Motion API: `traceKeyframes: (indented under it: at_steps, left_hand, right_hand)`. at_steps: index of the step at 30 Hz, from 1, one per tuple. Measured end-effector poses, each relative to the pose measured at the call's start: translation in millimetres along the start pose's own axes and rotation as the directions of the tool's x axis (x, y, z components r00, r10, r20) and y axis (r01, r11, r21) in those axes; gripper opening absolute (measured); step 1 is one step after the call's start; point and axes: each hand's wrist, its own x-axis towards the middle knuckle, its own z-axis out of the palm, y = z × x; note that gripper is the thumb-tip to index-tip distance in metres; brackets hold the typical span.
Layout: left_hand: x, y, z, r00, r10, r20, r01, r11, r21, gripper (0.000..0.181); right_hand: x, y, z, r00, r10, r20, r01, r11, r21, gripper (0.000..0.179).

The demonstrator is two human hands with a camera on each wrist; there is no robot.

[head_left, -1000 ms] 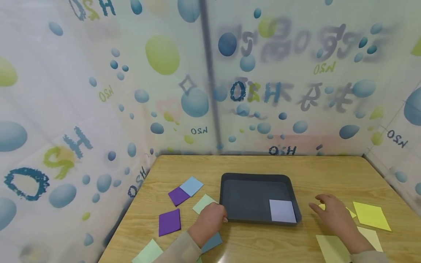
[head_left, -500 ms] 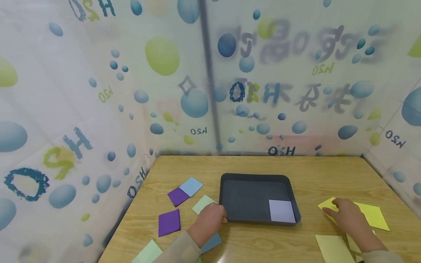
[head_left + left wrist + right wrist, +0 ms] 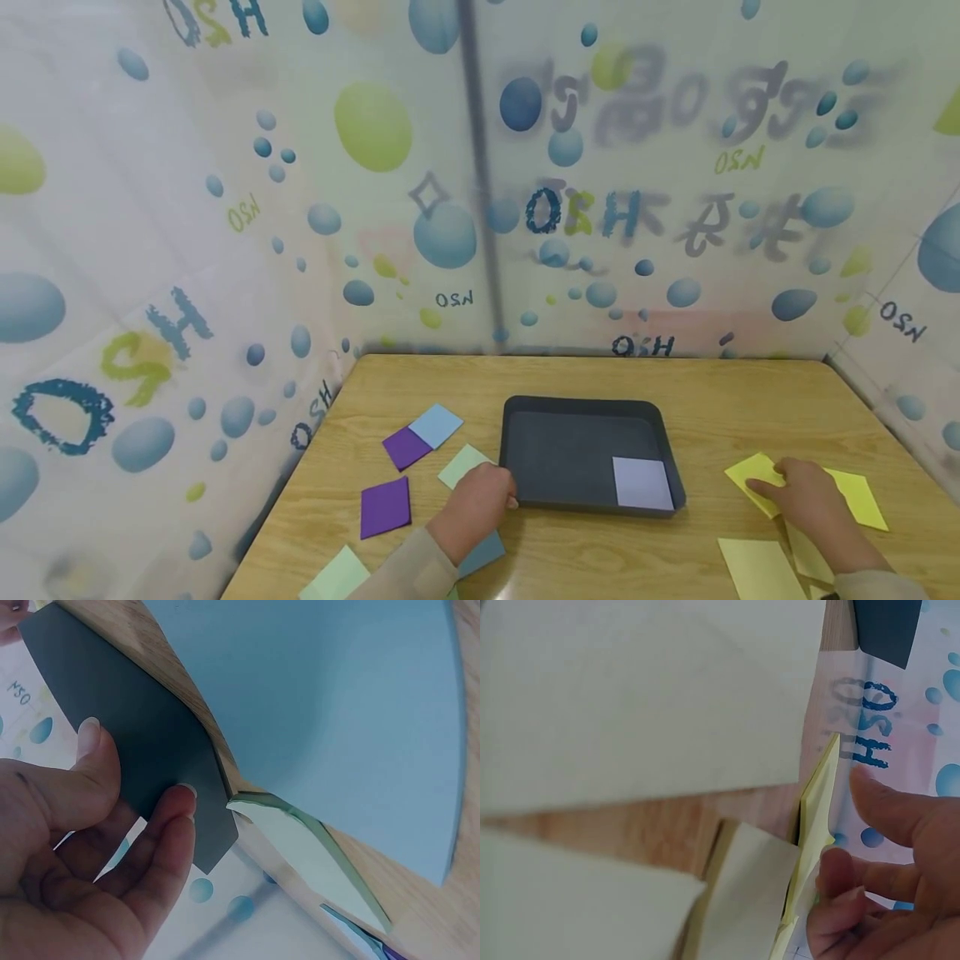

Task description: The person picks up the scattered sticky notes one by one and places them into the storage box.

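Observation:
My left hand grips the front left corner of the dark grey tray, with thumb and fingertips at its wall in the left wrist view. A pale lilac sticky note lies in the tray's front right corner. At the right, my right hand is over the yellow sticky notes. In the right wrist view its thumb stands apart from the bent fingers, whose tips are at the yellow pad. Whether they hold a sheet is not clear.
Purple notes, a light blue note, pale green notes and a blue-grey note lie left of the tray. Cream notes lie at the front right, and another yellow note beyond the right hand. Printed sheeting surrounds the table.
My right hand has moved right and slightly toward me, over the yellow notes, with its thumb and fingers lower on them. The left hand and tray have stayed in place.

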Motion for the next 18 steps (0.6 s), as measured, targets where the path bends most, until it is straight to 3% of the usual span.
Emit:
traceKeyframes:
  at_steps: [18]
  left_hand:
    - [1.7,-0.1,0.1,1.0,0.002,0.012,-0.002,1.0,0.015,0.006]
  right_hand:
    - [6.6,11.8,4.2,0.999,0.031,0.013,-0.032,0.999,0.009,0.084]
